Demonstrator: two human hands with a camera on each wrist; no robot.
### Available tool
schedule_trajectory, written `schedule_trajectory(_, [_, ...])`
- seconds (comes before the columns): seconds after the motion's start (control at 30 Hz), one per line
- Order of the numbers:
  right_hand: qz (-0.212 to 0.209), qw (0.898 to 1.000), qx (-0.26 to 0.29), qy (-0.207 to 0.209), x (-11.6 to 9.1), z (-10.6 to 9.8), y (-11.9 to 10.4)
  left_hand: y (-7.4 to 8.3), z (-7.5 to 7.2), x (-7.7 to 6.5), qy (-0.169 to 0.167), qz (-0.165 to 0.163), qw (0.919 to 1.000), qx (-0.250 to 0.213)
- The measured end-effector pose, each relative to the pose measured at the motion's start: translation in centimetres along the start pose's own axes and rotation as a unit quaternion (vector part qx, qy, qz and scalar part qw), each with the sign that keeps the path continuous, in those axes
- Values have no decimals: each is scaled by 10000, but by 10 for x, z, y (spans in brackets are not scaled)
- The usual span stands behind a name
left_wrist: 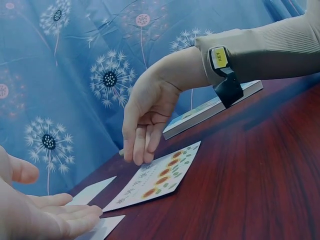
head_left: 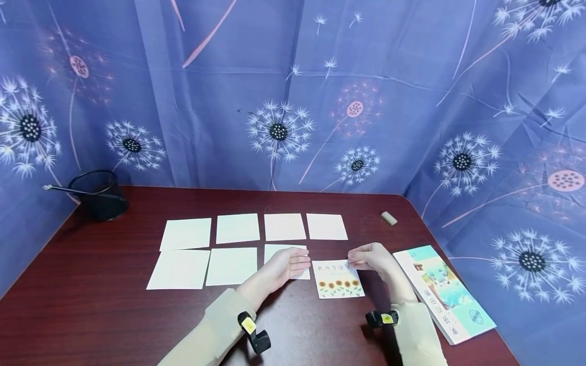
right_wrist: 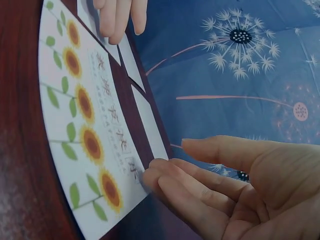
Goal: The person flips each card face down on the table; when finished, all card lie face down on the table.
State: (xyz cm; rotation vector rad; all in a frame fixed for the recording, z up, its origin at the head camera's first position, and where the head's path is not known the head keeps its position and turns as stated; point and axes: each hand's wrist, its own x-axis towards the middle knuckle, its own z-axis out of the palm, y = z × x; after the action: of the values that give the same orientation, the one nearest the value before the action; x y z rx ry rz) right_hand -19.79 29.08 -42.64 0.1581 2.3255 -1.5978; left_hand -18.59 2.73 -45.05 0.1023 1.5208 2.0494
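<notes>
A square card (head_left: pixel 338 284) printed with sunflowers and a line of Chinese characters lies face up at the end of the front row of white cards. My right hand (head_left: pixel 376 258) is at its upper right corner. In the right wrist view the fingertips (right_wrist: pixel 159 167) of that hand meet the card's lettered edge, thumb held apart from the fingers. My left hand (head_left: pixel 285 264) hovers over a white card (head_left: pixel 274 250) left of the sunflower card, partly hiding it. Its fingers are extended and nothing is in it, as the left wrist view shows.
Several blank white cards (head_left: pixel 238 228) lie in two rows on the dark red table (head_left: pixel 91 315). A thick book (head_left: pixel 450 290) lies at the right, with an eraser (head_left: pixel 389 218) beyond it. Back left stands a black pen holder (head_left: pixel 103 203) with pens. Blue dandelion-print curtains (head_left: pixel 220 127) enclose the table.
</notes>
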Motion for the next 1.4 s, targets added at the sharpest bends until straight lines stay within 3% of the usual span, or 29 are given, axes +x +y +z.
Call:
schedule_trajectory(0.73, [78, 9998, 168, -47, 1, -5, 10, -2, 10, 4, 211, -93, 9986, -476])
schedule_trajectory(1.0, [72, 9998, 142, -70, -1, -4, 10, -4, 18, 4, 182, -141, 9957, -900])
schedule_trajectory(1.4, [57, 9998, 178, -67, -1, -5, 10, -10, 26, 6, 98, -275, 9944, -1017])
